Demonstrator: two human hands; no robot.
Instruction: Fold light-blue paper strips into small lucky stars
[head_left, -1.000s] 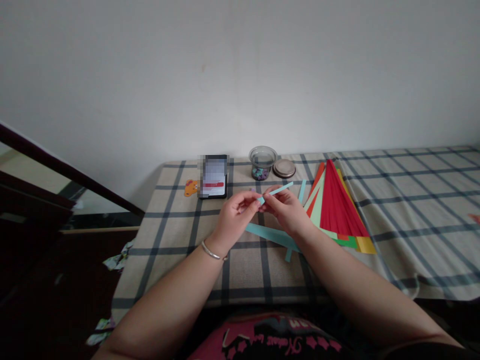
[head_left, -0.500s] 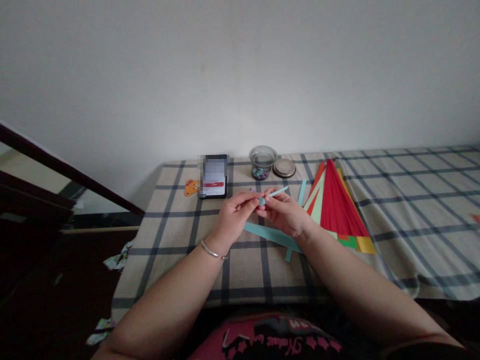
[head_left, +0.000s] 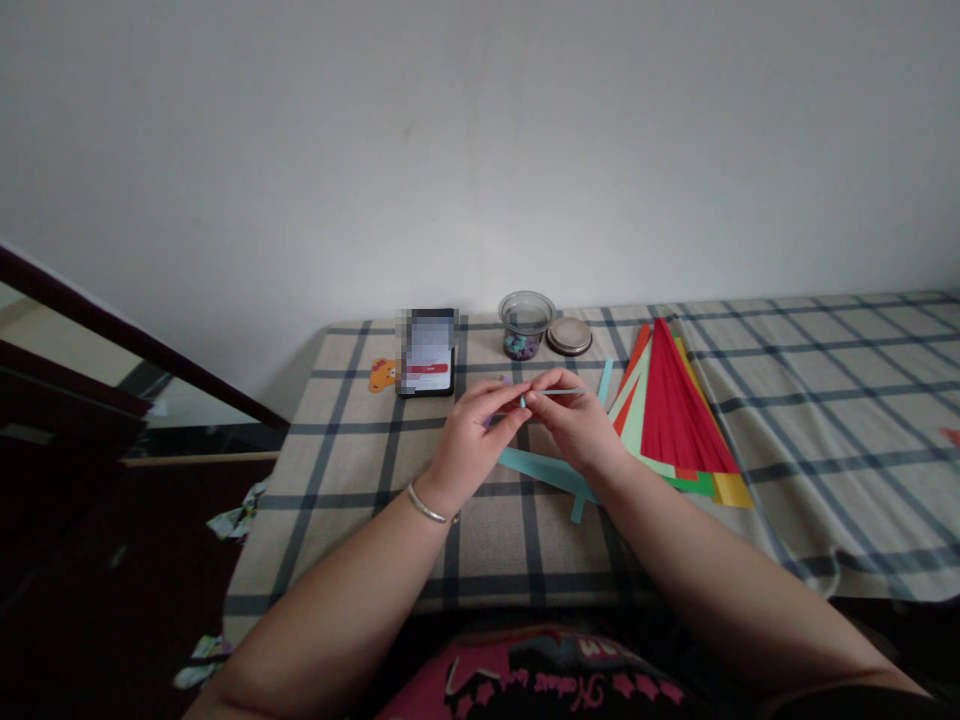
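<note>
Over the checked cloth, my left hand (head_left: 469,440) and my right hand (head_left: 574,425) meet fingertip to fingertip on a thin light blue paper strip (head_left: 559,392). The strip's free end runs level to the right from my right fingers. A small folded bit of it shows between the two hands. Under my right wrist lie more light blue strips (head_left: 540,470) flat on the cloth. A silver bangle sits on my left wrist.
A fan of red, green, orange and yellow paper strips (head_left: 671,420) lies right of my hands. Behind them stand a clear jar (head_left: 525,325) with small coloured pieces, its lid (head_left: 568,336) and a phone (head_left: 427,352). The bed's left edge (head_left: 262,520) drops to a dark floor.
The strip's free end has dropped from slanting up-right to lying level, and looks shorter. Both hands have turned slightly while staying together at the same spot.
</note>
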